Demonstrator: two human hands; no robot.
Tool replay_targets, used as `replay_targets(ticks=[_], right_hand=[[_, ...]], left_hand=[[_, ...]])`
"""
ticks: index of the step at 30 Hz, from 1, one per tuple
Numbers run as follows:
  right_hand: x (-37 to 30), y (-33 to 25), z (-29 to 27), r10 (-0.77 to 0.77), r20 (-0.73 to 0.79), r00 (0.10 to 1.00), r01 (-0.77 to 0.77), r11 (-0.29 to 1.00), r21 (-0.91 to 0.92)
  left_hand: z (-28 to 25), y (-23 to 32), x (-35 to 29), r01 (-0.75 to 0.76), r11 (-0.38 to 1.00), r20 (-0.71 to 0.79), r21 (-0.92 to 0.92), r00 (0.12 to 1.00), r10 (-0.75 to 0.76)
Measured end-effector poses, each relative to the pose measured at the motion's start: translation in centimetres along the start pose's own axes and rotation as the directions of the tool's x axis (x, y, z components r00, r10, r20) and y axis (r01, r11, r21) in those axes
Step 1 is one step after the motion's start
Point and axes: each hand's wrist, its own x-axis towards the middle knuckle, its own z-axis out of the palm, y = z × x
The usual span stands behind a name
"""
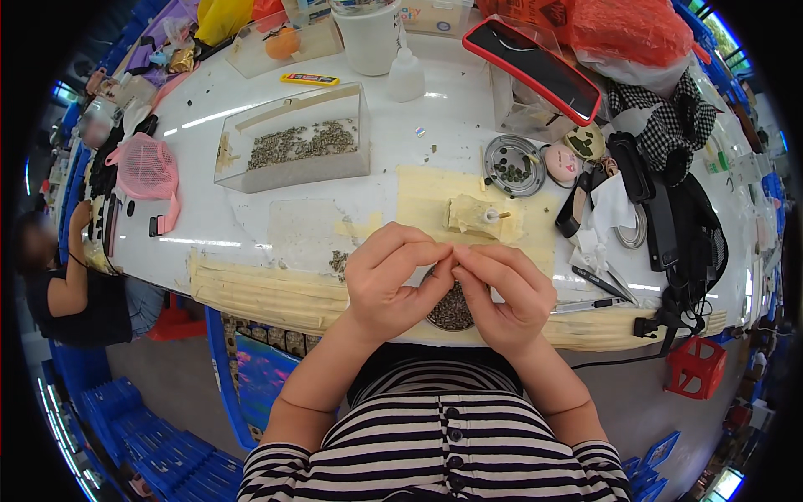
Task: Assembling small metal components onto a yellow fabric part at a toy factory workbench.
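My left hand (391,283) and my right hand (512,294) meet at the fingertips above the near edge of the table. Both are closed in a pinch; whatever is between the fingers is too small or hidden to make out. Below them sits a round dish (452,311) of small brownish metal parts, partly covered by my hands. Just beyond my fingertips stands a tape-wrapped block (478,216) with a short metal pin. A small pile of similar parts (339,263) lies left of my left hand.
A clear box (293,174) of small parts stands at the back left. At the right are a phone in a red case (535,71), a round tin with dark pieces (514,166), tweezers (615,284) and black straps. Another person (71,284) sits at the far left.
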Motion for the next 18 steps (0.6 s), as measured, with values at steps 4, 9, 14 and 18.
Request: replay_targets(ticks=[4, 9, 14, 18], right_hand=[[-0.2, 0.4, -0.2, 0.095, 0.029, 0.995, -0.097, 0.992, 0.082], [-0.6, 0.7, -0.8, 0.445, 0.215, 0.869, -0.487, 0.698, 0.524], [-0.4, 1.0, -1.5, 0.506, 0.427, 0.749, -0.644, 0.403, 0.651], [-0.7, 1.0, -1.4, 0.503, 0.328, 0.800, -0.582, 0.516, 0.628]], left_hand=[[0.0, 0.1, 0.0, 0.004, 1.000, -0.002, -0.001, 1.000, -0.004], [-0.1, 0.3, 0.3, -0.104, 0.995, 0.000, -0.011, 0.995, 0.104], [-0.2, 0.3, 0.7, -0.221, 0.975, 0.027, -0.019, 0.975, 0.222], [-0.1, 0.4, 0.7, -0.223, 0.974, 0.028, 0.032, 0.975, 0.222]])
